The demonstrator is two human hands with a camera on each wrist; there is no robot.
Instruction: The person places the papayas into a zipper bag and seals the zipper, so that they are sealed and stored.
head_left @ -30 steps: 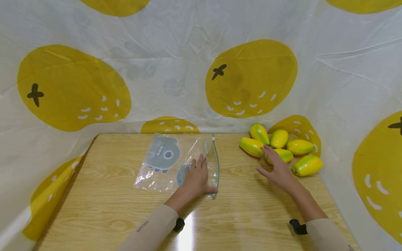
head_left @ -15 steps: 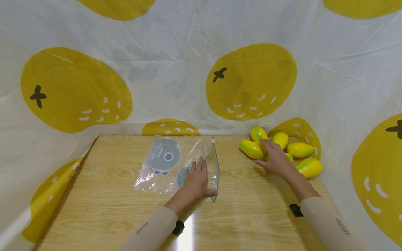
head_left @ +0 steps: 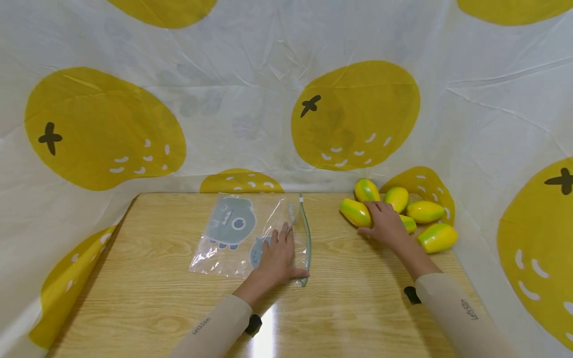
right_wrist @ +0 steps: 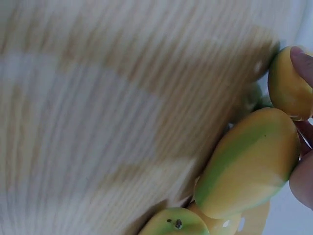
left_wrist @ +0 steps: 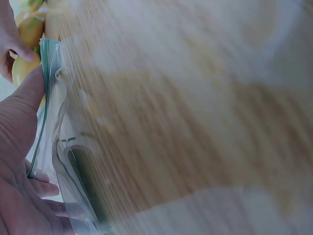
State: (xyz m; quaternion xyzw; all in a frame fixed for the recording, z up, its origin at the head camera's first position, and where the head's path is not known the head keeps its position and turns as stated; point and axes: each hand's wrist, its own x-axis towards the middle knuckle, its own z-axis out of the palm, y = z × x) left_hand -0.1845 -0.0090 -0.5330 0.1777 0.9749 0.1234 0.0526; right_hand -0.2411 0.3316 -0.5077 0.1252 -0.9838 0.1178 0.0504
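A clear zip bag (head_left: 233, 233) printed with grey-blue cartoon figures lies flat on the wooden table (head_left: 147, 298). My left hand (head_left: 279, 248) presses on its right part with straight fingers, next to the green zip edge (head_left: 306, 238). The left wrist view shows that hand (left_wrist: 14, 161) beside the bag (left_wrist: 63, 147). Several yellow-green mangoes lie at the back right. My right hand (head_left: 384, 224) curls over the leftmost mango (head_left: 355, 212), thumb at its near side. In the right wrist view that mango (right_wrist: 249, 161) fills the right side, with my fingers (right_wrist: 303, 181) around it.
Other mangoes (head_left: 425, 211) (head_left: 437, 237) (head_left: 366, 190) crowd the table's back right corner behind my right hand. A white cloth with big yellow fruit prints (head_left: 224, 99) walls the table at the back and both sides.
My right hand has moved back and left from above the table onto the mango pile and closed round the leftmost mango. The left hand and the bag have stayed put.
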